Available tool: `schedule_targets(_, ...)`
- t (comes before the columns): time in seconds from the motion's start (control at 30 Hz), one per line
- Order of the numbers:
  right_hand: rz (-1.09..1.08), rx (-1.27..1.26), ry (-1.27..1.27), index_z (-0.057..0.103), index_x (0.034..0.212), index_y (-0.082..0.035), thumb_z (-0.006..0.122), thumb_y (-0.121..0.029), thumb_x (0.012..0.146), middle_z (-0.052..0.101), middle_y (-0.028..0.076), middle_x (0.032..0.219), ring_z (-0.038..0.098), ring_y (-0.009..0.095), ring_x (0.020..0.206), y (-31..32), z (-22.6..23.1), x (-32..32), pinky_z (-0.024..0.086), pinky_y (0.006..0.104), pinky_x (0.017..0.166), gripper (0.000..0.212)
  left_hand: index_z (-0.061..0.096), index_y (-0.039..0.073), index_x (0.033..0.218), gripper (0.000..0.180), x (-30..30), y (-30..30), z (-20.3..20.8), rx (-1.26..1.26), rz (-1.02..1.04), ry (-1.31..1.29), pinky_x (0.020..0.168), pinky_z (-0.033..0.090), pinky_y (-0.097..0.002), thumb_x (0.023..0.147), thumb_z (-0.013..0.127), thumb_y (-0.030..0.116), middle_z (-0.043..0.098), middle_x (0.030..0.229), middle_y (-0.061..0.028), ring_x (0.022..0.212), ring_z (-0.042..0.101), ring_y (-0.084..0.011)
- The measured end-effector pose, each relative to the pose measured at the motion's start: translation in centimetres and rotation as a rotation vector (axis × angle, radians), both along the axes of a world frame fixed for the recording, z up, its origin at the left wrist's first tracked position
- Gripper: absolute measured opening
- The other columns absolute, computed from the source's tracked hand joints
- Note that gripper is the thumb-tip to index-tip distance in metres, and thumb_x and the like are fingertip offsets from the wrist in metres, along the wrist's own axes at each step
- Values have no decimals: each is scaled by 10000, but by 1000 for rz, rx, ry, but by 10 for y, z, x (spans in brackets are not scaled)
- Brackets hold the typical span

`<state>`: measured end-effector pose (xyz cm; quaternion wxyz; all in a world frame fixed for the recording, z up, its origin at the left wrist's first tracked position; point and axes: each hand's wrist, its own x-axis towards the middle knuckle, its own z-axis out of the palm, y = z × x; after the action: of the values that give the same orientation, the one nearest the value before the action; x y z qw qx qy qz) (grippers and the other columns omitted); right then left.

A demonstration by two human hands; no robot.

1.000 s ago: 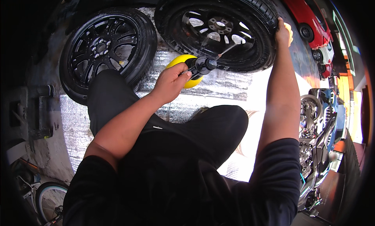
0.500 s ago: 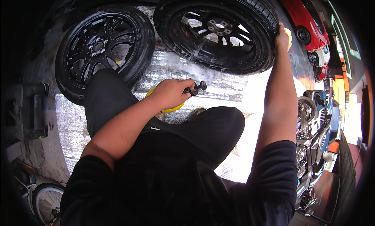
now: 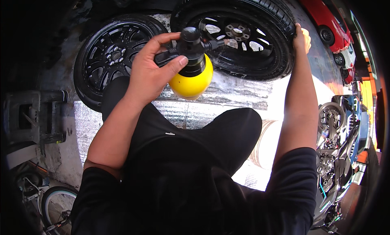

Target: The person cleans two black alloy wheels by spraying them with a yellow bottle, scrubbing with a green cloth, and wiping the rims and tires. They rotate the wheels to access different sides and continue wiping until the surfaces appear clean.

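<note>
My left hand (image 3: pixel 151 72) is closed round the black trigger handle of a yellow pump spray bottle (image 3: pixel 192 82), its thumb against the black neck. The bottle is raised above my knees, its nozzle toward the tilted car wheel (image 3: pixel 280 21). This wheel has a black tyre and a dark spoked rim with a wet-looking inside, partly covered by the nozzle. My right hand (image 3: pixel 301 39) grips the tyre's right edge; the fingertips there are partly hidden. Left of it lies a second wheel (image 3: pixel 87 78) with a black multi-spoke rim, partly behind my left hand and knee.
Beneath the wheels is a pale, shiny, streaked ground surface (image 3: pixel 239 88), brightly sunlit at right. Black plastic furniture (image 3: pixel 36 117) stands at left, above a bicycle (image 3: pixel 46 202). A motorcycle (image 3: pixel 331 162) stands at right, with a red car (image 3: pixel 317 13) at the far right.
My left hand has lifted the spray bottle up toward the tilted wheel, bringing its yellow body into fuller view. My right hand keeps its grip on the tyre. The whole view has shifted slightly.
</note>
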<state>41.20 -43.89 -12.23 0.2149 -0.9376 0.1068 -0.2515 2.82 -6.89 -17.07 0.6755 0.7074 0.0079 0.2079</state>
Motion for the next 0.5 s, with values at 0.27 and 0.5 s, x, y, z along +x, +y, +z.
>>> schedule_targets(0.27, 36, 8, 80, 766, 1193, -196, 521, -734, 925, 715, 179, 1303, 616, 409, 1290, -21, -2, 19, 435, 500, 1097, 649, 540, 18, 1476, 476, -129, 167, 117, 143, 369, -119, 634, 367, -228, 1047, 657, 188, 533, 774, 16, 712, 459, -59)
schedule_targets(0.5, 88, 29, 89, 754, 1262, -254, 532, -772, 894, 633, 170, 1444, 517, 440, 1399, -27, -1, 38, 363, 550, 1171, 672, 553, 76, 1452, 530, -231, 240, -28, 120, 899, 268, 643, 422, -243, 980, 759, 206, 665, 947, -11, 731, 536, -67)
